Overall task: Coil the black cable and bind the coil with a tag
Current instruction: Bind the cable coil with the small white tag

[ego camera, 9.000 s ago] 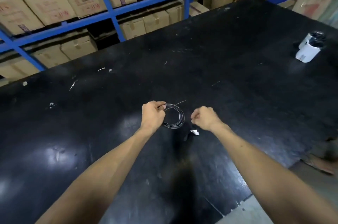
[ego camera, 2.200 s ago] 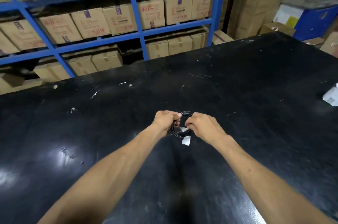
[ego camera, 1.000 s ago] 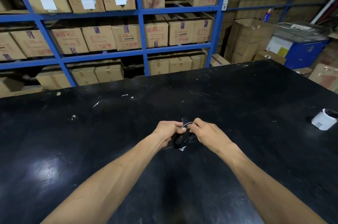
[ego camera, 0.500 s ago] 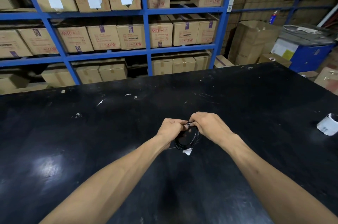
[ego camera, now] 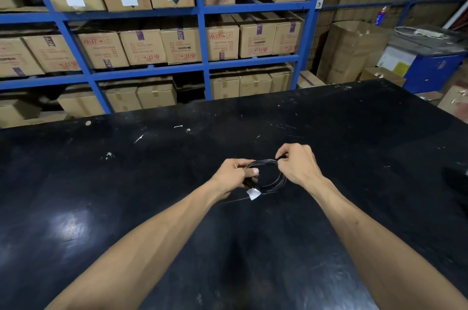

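Black cable [ego camera: 274, 181] is held as a small coil just above the black table [ego camera: 152, 208], between both hands. Left hand [ego camera: 234, 176] is closed on the coil's left side, thumb on top. Right hand [ego camera: 297, 166] is pinched on the top right strands. White tag [ego camera: 253, 194] is seen at the coil's lower edge, below the left hand.

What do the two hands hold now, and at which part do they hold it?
Both hold the coiled black cable. The left hand pinches its near-left side, just above the white tag. The right hand pinches its far-right top.
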